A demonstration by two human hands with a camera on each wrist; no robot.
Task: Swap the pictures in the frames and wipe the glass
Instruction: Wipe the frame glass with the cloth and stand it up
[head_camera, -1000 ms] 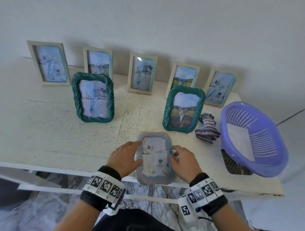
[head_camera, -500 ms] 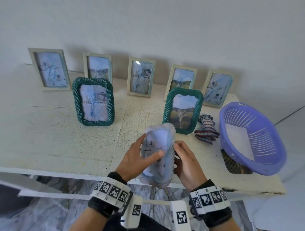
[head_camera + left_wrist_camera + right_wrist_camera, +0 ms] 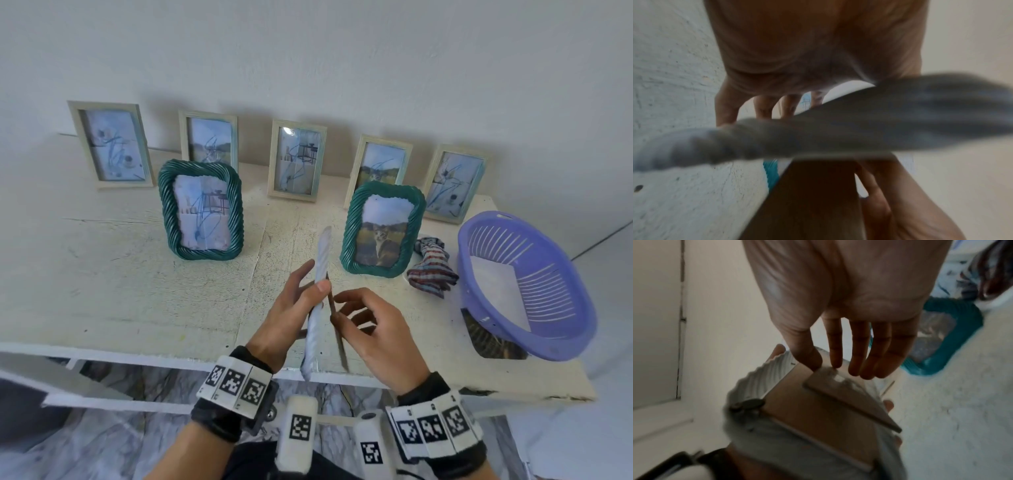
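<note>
Up front in the head view we see our left hand (image 3: pixel 291 308) holding the pale grey frame (image 3: pixel 317 308) edge-on above the near edge of the white table (image 3: pixel 102 274), thumb tip pressed on its right face and fingers spread behind its left face. Our right hand (image 3: pixel 373 329) sits just right of it, fingers loosely curled at the brown stand (image 3: pixel 337 329) that angles off the frame's back. Two green rope frames (image 3: pixel 200 209) stand farther back, five pale frames (image 3: pixel 109 145) line the wall, and a striped cloth (image 3: pixel 431 270) lies beside the purple basket (image 3: pixel 527 284) at the right

From the left wrist view, blurred, our left hand (image 3: pixel 807 48) has its fingers (image 3: pixel 764 105) reaching behind the grey frame (image 3: pixel 859 126), which crosses the picture; the brown stand (image 3: pixel 813 203) hangs below it

From the right wrist view, our right hand (image 3: pixel 838 305) has its thumb tip and forefinger tip touching the top of the brown stand (image 3: pixel 849 399), which lifts off the brown backing board (image 3: pixel 818 418); the other fingers hang straight and free. Whether thumb and forefinger truly pinch the stand we cannot tell. A dark turn clip (image 3: pixel 748 404) sits on the frame's ribbed rim
</note>
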